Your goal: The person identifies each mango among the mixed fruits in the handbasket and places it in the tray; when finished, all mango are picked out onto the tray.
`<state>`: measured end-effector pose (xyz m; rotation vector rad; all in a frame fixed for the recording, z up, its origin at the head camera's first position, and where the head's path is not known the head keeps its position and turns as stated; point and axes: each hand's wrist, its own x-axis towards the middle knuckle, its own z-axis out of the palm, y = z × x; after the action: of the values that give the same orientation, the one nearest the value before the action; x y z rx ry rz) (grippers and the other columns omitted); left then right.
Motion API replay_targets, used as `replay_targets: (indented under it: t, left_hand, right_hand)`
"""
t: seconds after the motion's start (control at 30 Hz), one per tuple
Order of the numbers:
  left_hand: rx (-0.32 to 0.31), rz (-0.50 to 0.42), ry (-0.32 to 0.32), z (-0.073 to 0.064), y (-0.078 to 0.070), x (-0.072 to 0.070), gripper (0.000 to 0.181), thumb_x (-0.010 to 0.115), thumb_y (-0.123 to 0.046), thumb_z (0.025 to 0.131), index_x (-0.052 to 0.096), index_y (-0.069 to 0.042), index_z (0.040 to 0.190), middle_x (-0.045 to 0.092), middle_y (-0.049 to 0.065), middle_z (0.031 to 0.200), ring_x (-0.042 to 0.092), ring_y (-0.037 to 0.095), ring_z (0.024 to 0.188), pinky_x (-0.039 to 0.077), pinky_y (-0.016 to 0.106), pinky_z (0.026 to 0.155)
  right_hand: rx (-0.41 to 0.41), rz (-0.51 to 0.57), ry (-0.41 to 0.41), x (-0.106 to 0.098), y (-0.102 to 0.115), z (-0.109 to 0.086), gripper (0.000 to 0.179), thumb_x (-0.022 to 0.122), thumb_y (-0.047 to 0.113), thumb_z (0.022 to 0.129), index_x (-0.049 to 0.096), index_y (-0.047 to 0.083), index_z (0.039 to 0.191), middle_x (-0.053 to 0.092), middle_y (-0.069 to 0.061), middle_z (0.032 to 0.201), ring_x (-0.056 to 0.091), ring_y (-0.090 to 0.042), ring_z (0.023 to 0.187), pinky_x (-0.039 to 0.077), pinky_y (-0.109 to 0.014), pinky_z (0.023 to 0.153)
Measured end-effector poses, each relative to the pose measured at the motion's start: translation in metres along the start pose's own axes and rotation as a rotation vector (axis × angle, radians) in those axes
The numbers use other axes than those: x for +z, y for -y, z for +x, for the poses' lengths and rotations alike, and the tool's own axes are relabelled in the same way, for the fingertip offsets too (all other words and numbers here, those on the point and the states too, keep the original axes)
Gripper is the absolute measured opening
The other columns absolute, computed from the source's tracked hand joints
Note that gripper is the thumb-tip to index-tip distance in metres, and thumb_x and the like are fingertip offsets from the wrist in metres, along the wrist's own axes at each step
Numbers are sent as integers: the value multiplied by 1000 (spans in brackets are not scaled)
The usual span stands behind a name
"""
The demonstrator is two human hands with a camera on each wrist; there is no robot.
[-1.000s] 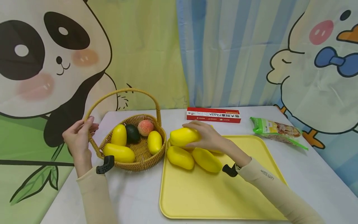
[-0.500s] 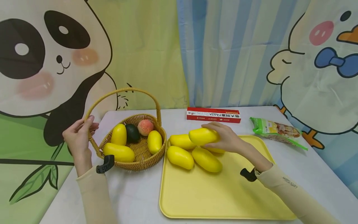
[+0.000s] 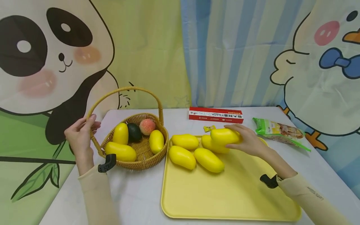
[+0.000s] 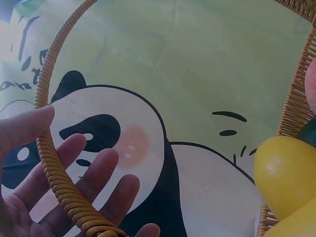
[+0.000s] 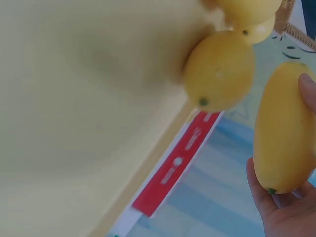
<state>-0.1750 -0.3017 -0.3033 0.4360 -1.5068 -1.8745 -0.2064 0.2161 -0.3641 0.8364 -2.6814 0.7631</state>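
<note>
The right hand is gripping a mango above the far side of the tray, in what looks like a transfer step, while the left hand is loosely holding the basket handle between thumb and fingers; placing there would call for clearing the four mangoes.

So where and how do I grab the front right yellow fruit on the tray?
Grip that yellow fruit across its middle, probably from above and the right: it's long and rounded, lying slantwise, with bare tray on that side and other fruits close behind and left.
</note>
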Motion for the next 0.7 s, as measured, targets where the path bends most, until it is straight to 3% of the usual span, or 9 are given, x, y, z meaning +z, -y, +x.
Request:
replay_targets:
  t: [0.17,0.53,0.7]
  left_hand:
    - [-5,-3,4,-1,-1,0,30,83,-27,74,76,-6,94,70,-2,66,66,11,57,52,15,59]
    - [-2,-2,0,0,-1,-1,30,83,-27,74,76,-6,94,70,-2,65,66,11,57,51,14,57]
    - [-7,-9,1,-1,-2,0,29,84,-26,74,76,-6,93,70,-1,65,66,11,56,52,14,57]
  right_hand:
    - [42,-19,-23,-5,-16,-15,69,84,25,73,54,7,133,58,-16,124,58,-30,101,50,-50,82]
    - [113,-31,-35,-10,-41,-37,69,82,26,76,52,4,135,56,-23,128,54,-39,109,44,-56,86]
    - [107,-38,-52,-12,-50,-44,69,83,22,75,52,2,133,58,-24,125,56,-37,103,44,-49,79]
